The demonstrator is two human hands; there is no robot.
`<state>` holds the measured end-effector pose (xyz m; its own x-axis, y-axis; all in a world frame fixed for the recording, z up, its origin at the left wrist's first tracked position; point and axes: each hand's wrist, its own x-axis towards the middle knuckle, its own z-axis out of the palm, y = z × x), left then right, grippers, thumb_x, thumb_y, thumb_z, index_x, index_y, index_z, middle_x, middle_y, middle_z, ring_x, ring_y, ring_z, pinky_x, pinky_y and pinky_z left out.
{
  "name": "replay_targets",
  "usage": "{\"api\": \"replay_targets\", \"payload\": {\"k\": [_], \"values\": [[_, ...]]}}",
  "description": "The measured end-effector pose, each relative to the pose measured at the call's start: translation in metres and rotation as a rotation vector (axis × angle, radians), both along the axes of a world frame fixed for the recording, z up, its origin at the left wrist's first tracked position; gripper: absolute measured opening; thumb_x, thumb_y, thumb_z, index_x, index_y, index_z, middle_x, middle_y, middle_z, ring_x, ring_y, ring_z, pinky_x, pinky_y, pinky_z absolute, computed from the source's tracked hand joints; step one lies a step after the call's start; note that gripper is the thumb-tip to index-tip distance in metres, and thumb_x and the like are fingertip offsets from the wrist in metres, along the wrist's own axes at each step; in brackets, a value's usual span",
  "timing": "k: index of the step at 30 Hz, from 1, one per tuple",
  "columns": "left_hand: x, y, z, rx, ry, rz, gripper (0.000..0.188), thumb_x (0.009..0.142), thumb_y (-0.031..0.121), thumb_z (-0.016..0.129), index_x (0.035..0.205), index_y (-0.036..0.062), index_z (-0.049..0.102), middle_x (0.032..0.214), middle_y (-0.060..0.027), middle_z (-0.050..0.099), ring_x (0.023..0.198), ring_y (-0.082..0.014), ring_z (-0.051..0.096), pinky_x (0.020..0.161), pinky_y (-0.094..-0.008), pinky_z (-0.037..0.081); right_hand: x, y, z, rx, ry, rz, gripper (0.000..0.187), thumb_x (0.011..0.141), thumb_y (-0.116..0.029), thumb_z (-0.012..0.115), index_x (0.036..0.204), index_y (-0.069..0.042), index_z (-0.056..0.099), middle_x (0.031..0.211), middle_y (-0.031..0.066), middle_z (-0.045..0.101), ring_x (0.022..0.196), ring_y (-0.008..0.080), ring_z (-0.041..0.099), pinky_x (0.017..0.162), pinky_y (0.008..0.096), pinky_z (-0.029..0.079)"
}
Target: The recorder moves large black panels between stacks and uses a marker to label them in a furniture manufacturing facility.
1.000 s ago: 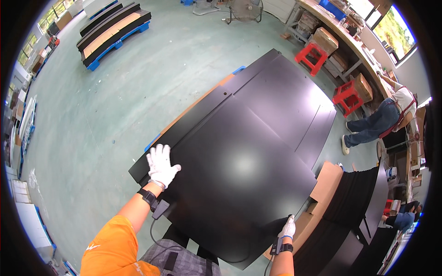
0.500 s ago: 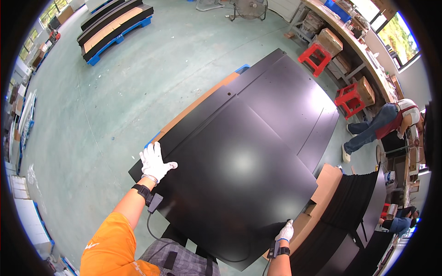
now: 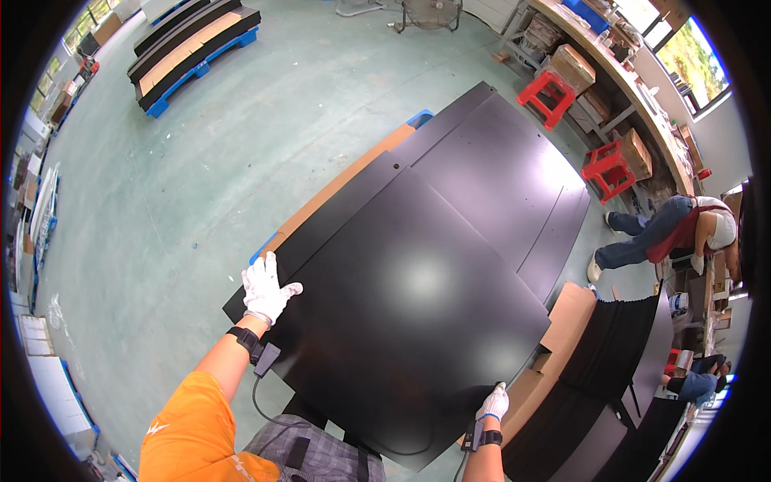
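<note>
A: What differs from the view one second before?

B: The left hand (image 3: pixel 267 287), in a white glove, has slid along the near-left edge of the top black panel (image 3: pixel 409 321), closer to that panel's left corner. The right hand (image 3: pixel 494 402) has stayed at the near-right corner. The bending person (image 3: pixel 666 233) at far right has shifted slightly along the workbench (image 3: pixel 634 72).

A: How do the hands stand?

B: Left hand: fingers spread flat, palm pressed on the panel's upper face by its edge. Right hand: gloved, curled over the panel's rim at the corner; whether the fingers wrap beneath cannot be told.

A: Describe the panel held.

B: A large, thin, matt-black sheet with a soft glare spot near its centre, roughly rectangular, corners bent by the lens. It lies tilted across a second black panel (image 3: pixel 506 169) of like size, overlapping its near half.

A: Where does the stack sit?

B: On a brown board (image 3: pixel 345 181) over a blue pallet (image 3: pixel 420 118), on the green floor (image 3: pixel 201 161). Curved black panels (image 3: pixel 610 353) lean just beside it at lower right, with cardboard (image 3: pixel 562 313) between. Two red stools (image 3: pixel 548 95) stand near the workbench.
</note>
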<state>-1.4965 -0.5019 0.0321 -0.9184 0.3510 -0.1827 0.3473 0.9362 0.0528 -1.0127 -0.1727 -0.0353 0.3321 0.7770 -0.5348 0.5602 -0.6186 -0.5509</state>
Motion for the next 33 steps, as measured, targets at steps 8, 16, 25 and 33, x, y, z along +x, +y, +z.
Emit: {"api": "replay_targets", "payload": {"k": [8, 16, 25, 33], "values": [[0.001, 0.006, 0.012, 0.025, -0.223, 0.088, 0.097, 0.076, 0.061, 0.062, 0.144, 0.0028, 0.026, 0.142, -0.0211, 0.031, 0.134, -0.0393, 0.025, 0.112, -0.0511, 0.015, -0.013, -0.004, 0.014, 0.139, -0.216, 0.201, 0.051, 0.096, -0.034, 0.044, 0.126, 0.006, 0.049, 0.124, 0.0246, 0.054, 0.114, 0.0361, 0.052, 0.098, 0.0405, 0.039], [0.092, -0.077, 0.000, 0.115, -0.178, 0.242, 0.096, 0.083, 0.058, 0.055, 0.146, -0.0021, 0.015, 0.153, -0.0251, 0.006, 0.140, -0.0434, 0.007, 0.115, -0.0477, 0.011, -0.135, 0.053, 0.046, 0.452, -0.721, 0.999, 0.059, 0.090, -0.032, 0.054, 0.139, -0.005, 0.038, 0.141, 0.0220, 0.040, 0.130, 0.0363, 0.038, 0.108, 0.0422, 0.031], [0.139, -0.082, 0.050, 1.109, -1.283, 1.387, 0.076, 0.079, 0.029, 0.074, 0.135, -0.0035, 0.033, 0.141, -0.0218, 0.036, 0.130, -0.0375, 0.036, 0.106, -0.0511, 0.032, -0.312, 0.116, 0.062, 0.480, -0.730, 1.401, 0.072, 0.088, -0.049, 0.055, 0.142, -0.006, 0.035, 0.144, 0.0202, 0.037, 0.133, 0.0342, 0.035, 0.109, 0.0414, 0.030], [0.131, -0.083, 0.043, 1.145, -1.306, 1.613, 0.084, 0.079, 0.030, 0.074, 0.141, 0.0010, 0.026, 0.147, -0.0219, 0.020, 0.131, -0.0334, 0.031, 0.106, -0.0483, 0.031, -0.366, 0.137, 0.055, 0.352, -0.496, 1.333, 0.064, 0.087, -0.047, 0.057, 0.134, -0.004, 0.046, 0.129, 0.0213, 0.053, 0.119, 0.0353, 0.051, 0.100, 0.0395, 0.039]]}}
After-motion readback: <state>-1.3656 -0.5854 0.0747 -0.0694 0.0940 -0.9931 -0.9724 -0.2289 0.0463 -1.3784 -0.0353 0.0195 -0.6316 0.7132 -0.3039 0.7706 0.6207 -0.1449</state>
